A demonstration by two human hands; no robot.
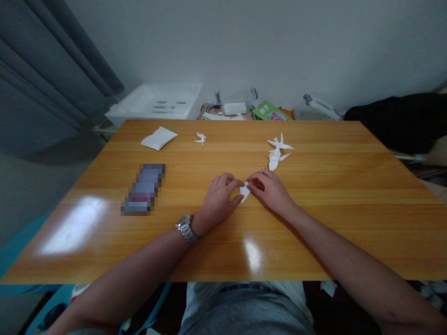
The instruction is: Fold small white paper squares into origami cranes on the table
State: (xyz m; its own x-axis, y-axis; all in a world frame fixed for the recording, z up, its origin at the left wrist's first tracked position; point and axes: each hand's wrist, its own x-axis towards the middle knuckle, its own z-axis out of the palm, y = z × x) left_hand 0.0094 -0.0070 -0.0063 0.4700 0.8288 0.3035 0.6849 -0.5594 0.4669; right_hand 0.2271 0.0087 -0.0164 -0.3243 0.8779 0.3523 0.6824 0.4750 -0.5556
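Observation:
A small piece of folded white paper lies on the wooden table between my two hands. My left hand, with a metal watch on its wrist, pinches the paper's left side between thumb and fingers. At the paper's upper right edge, the fingertips of my right hand close on it. Just beyond my right hand lie folded paper cranes, bunched together and partly overlapping. Another small paper crane sits farther back, to the left of them.
A stack of white paper lies at the table's back left, with a blurred-out phone nearer me. Behind the wooden table are a white plastic tray, a green booklet and black cloth.

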